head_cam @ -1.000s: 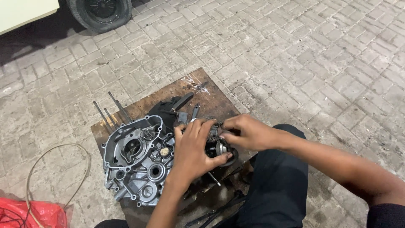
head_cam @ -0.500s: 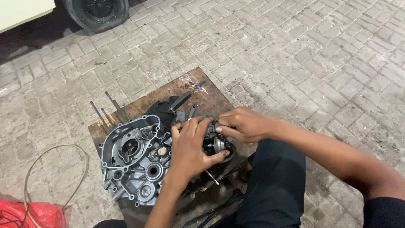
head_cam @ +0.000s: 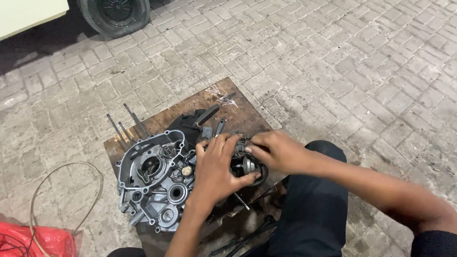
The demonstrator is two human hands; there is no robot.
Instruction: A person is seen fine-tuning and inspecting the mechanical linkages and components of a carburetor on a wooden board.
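Both hands met over a small dark metal engine part (head_cam: 247,164) at the right side of a grey engine crankcase (head_cam: 152,183). The crankcase lay on a worn wooden board (head_cam: 238,107) set on the brick-paved ground (head_cam: 333,57). The left hand (head_cam: 216,166) curled its fingers around the part from the near side, thumb underneath. The right hand (head_cam: 276,151) pinched the part's top with fingers pressed together. 3 thin metal rods (head_cam: 126,124) rose from the crankcase's far edge. A wire loop (head_cam: 62,190) and red bag (head_cam: 28,240) lay left; a tyre (head_cam: 114,14) stood beyond.
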